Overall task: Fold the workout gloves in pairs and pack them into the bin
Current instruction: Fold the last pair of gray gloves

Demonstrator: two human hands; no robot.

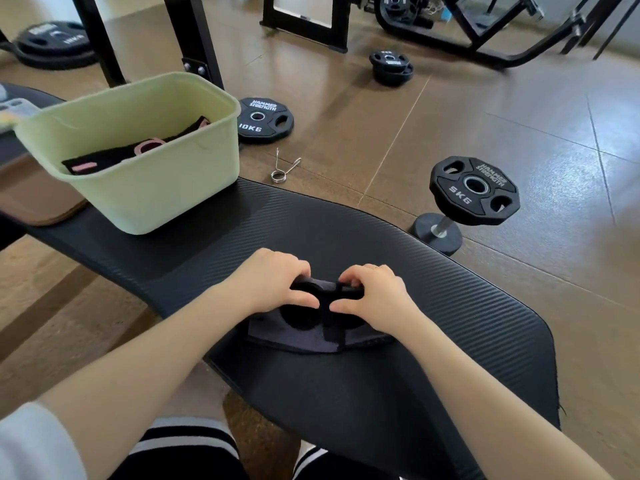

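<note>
black ribbed mat [398, 237] stretches bare beyond your hands, its edge curving off to their right. up and left of them sits the green bin [166, 188], pink-trimmed gloves [138, 152] inside. your left hand [273, 282] and right hand [372, 294], knuckles up, fingers curled, pinch the dark grey glove pair [318, 332] between them.

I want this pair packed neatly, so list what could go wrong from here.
1. Both hands, left hand and right hand, pinch only the top edge of the grey gloves; the layers might shift apart when lifted.
2. The green bin already holds a black and pink pair, so a loose fold could open up on it.
</note>
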